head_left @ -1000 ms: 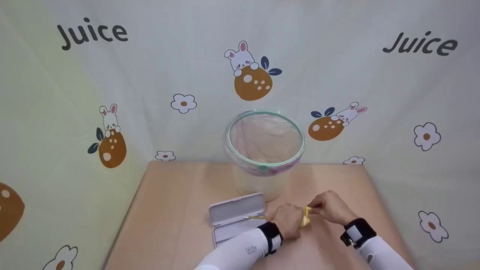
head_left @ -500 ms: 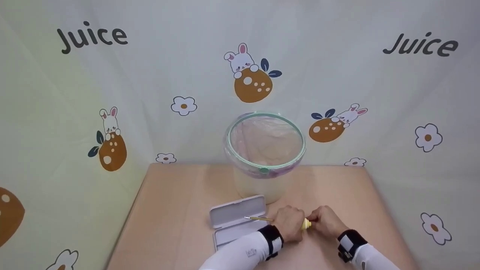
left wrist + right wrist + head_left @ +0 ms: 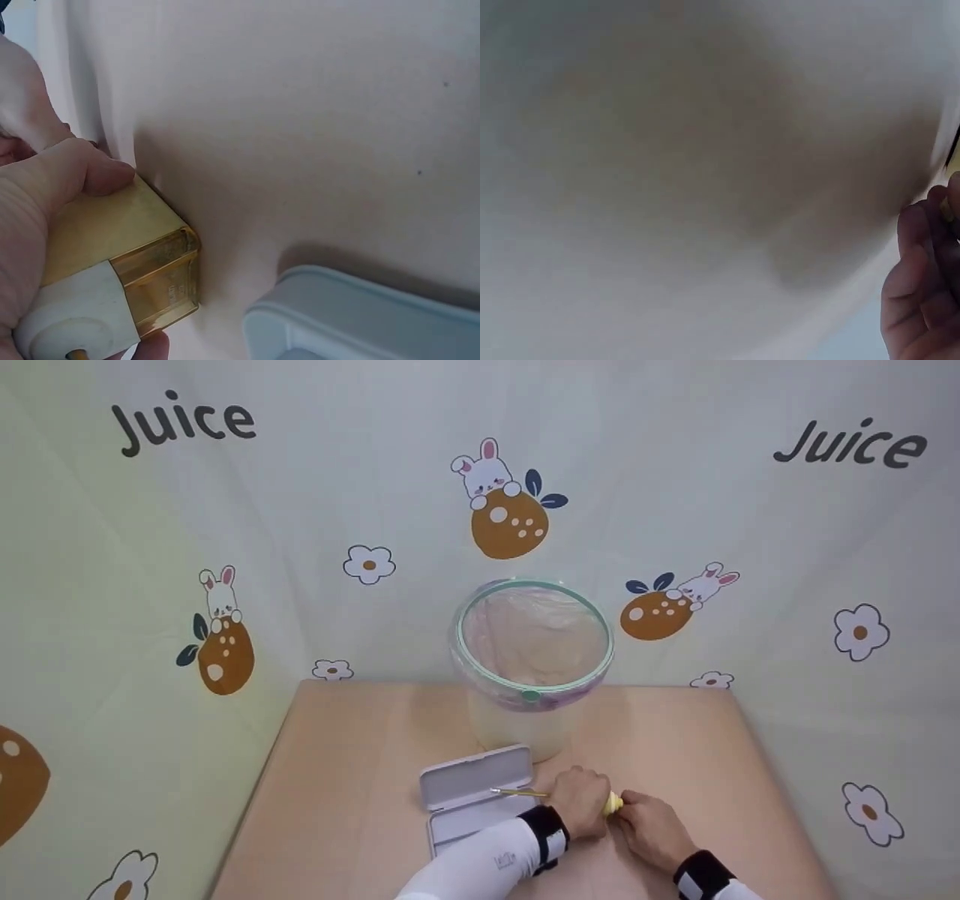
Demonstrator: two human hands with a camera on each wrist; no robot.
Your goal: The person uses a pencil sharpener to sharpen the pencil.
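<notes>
A crank pencil sharpener (image 3: pixel 120 225), yellow with a white front and a clear amber shavings drawer, is held in my left hand (image 3: pixel 583 801). A pencil (image 3: pixel 521 792) sticks out from the left hand's side, toward the left; its other end is at the sharpener's white front. My right hand (image 3: pixel 654 825) pinches the sharpener's crank at the right end, the fingers covering most of it. Only a sliver of yellow and the curled fingers (image 3: pixel 911 277) show at the edge of the right wrist view.
An open grey pencil case (image 3: pixel 476 780) lies left of the hands, partly under the left forearm. Behind it stands a bin with a green rim (image 3: pixel 531 695) and a clear bag liner. Printed cloth walls surround the table (image 3: pixel 360 757).
My right hand has swung from above and right of the sharpener down and around to lower right, turning the crank. The left hand, sharpener and pencil stay nearly in place.
</notes>
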